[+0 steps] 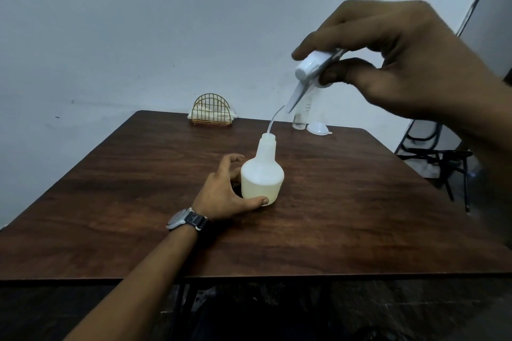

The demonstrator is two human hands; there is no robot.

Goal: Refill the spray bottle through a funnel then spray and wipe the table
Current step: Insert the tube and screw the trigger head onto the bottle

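A white spray bottle (262, 174) stands upright near the middle of the brown wooden table (110, 216), its neck uncapped. My left hand (227, 188) grips its base, thumb in front and fingers behind. My right hand (393, 63) is raised above and to the right, pinching the white spray head (311, 68). The head's thin dip tube (273, 123) curves down, and its lower end is in the bottle's neck. A small clear funnel (318, 128) lies on the table at the back right.
A gold wire napkin holder (212, 113) with white napkins stands at the table's far edge. A clear plastic water bottle (300, 116) stands beside the funnel, partly hidden by the spray head. Black chair legs (443, 163) stand beyond the table's right side.
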